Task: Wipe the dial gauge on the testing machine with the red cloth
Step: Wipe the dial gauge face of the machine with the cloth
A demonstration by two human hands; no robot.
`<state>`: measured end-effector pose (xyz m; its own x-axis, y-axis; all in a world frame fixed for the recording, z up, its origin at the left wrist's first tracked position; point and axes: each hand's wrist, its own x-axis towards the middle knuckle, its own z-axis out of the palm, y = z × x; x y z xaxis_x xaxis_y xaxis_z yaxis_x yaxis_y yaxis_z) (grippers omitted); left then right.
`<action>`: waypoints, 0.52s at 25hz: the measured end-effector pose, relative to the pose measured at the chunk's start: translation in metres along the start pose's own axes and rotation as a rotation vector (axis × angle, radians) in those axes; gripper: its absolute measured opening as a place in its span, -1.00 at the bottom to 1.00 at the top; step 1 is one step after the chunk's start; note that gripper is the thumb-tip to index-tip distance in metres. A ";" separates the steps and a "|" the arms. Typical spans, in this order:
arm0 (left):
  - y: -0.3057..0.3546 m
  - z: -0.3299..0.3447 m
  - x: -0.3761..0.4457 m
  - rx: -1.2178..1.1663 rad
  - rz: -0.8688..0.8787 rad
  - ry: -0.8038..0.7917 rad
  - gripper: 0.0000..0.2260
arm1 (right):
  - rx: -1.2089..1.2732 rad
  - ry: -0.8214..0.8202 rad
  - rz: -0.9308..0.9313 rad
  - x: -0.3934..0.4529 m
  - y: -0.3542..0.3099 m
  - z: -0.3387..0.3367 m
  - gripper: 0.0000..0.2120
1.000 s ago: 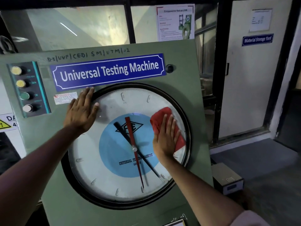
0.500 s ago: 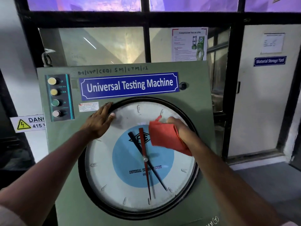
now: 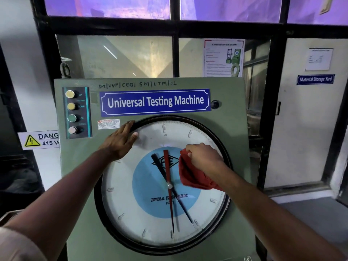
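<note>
On the front panel of the green metal testing machine (image 3: 79, 166), the large round glass-faced dial gauge (image 3: 143, 213) fills the lower middle. Above it, along the panel's top edge, sits the blue rectangular nameplate (image 3: 155, 102), with the vertical strip of four round push buttons (image 3: 77, 112) in the panel's top left corner. The left hand (image 3: 120, 141) lies flat on the gauge's upper left rim. The right hand (image 3: 204, 156) is before the gauge's upper right part, gripping the crumpled red cloth (image 3: 192, 176), which hangs below it, right of the gauge's centre.
</note>
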<state>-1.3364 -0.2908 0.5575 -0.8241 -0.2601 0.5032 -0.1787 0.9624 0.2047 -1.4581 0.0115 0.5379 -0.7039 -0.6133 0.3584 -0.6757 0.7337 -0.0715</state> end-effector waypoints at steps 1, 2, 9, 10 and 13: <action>0.000 0.000 -0.001 0.000 0.001 0.000 -0.39 | -0.040 0.041 0.005 -0.001 -0.002 0.003 -0.78; 0.001 0.000 -0.001 0.001 0.001 0.000 -0.38 | -0.095 0.084 0.013 -0.002 -0.004 0.004 -0.79; 0.000 -0.002 -0.002 0.011 -0.014 -0.015 -0.38 | 0.221 -0.146 0.281 0.011 0.006 -0.021 -0.57; 0.000 -0.002 -0.003 0.012 -0.016 -0.015 -0.38 | 0.421 -0.154 0.318 0.015 0.010 -0.027 -0.66; 0.000 -0.002 -0.004 -0.003 -0.019 -0.009 -0.39 | 0.563 -0.078 0.352 0.024 0.015 -0.034 -0.84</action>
<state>-1.3327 -0.2897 0.5572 -0.8253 -0.2777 0.4917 -0.1929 0.9570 0.2168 -1.4778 0.0173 0.5772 -0.9030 -0.3998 0.1575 -0.3986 0.6423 -0.6547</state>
